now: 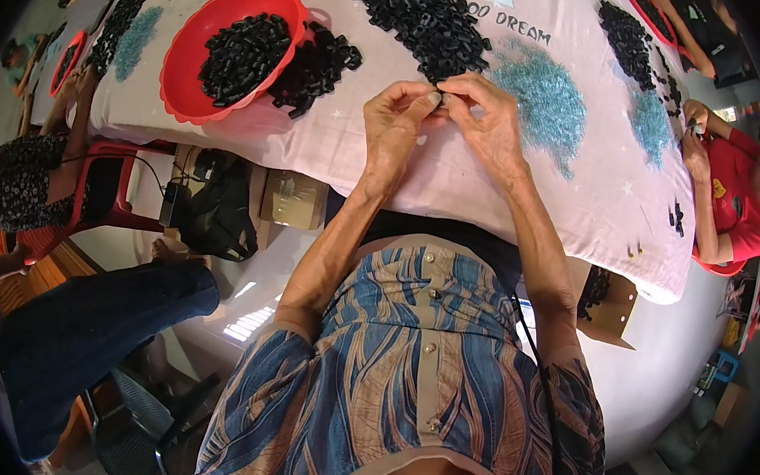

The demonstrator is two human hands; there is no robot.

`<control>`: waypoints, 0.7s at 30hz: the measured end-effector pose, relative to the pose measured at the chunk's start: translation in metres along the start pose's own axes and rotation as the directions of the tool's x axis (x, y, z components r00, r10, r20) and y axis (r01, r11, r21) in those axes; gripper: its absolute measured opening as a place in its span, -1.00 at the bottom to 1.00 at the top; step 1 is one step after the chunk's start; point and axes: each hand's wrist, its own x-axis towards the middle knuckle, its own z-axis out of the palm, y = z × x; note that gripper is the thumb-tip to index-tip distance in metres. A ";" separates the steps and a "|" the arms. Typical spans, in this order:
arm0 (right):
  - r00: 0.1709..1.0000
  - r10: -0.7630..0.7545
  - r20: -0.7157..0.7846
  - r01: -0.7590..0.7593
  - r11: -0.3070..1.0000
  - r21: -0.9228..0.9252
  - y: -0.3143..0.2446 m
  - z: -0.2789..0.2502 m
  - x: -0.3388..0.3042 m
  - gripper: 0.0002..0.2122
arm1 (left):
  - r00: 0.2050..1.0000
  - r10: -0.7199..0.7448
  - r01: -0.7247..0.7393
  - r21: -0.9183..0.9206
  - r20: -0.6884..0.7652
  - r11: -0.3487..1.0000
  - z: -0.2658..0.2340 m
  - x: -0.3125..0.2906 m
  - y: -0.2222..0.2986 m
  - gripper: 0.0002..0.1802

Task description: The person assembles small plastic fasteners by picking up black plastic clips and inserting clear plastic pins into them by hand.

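Above the near edge of the cloth-covered table, my left hand (396,127) and my right hand (486,126) meet fingertip to fingertip. Both are closed in a pinch on one small black piece (440,99), mostly hidden by the fingers. Just beyond them spreads a heap of small black plastic parts (425,19). To the right of my right hand lies a scatter of thin, pale blue-green, glinting bits (544,104). On the left a red scalloped basin (173,75) holds many black parts, with a smaller loose pile (318,68) against its right side.
Pink printed cloth (592,212) covers the table. At right, a person in a red top (743,195) works beside another black pile (626,44). Others sit at left, near a red chair (112,183). A cardboard box (612,299) stands below the table edge.
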 end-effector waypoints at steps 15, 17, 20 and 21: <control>0.994 0.080 -0.070 -0.080 0.997 0.006 0.003 0.000 -0.001 -0.89 | 0.998 -0.042 0.040 0.033 0.048 0.999 -0.002 -0.003 0.001 -0.82; 0.995 0.062 -0.072 -0.063 0.998 -0.013 0.003 0.000 -0.001 -0.89 | 0.998 -0.043 0.043 0.009 0.045 0.999 -0.001 -0.003 0.000 -0.82; 0.996 0.069 -0.060 -0.071 0.997 -0.034 0.000 0.001 -0.001 -0.89 | 0.999 -0.034 0.034 -0.001 0.015 0.999 -0.002 -0.003 0.000 -0.84; 0.994 0.097 -0.054 -0.099 0.994 -0.042 -0.002 0.001 -0.001 -0.88 | 1.000 -0.023 0.023 0.005 0.020 1.000 -0.002 -0.002 0.000 -0.85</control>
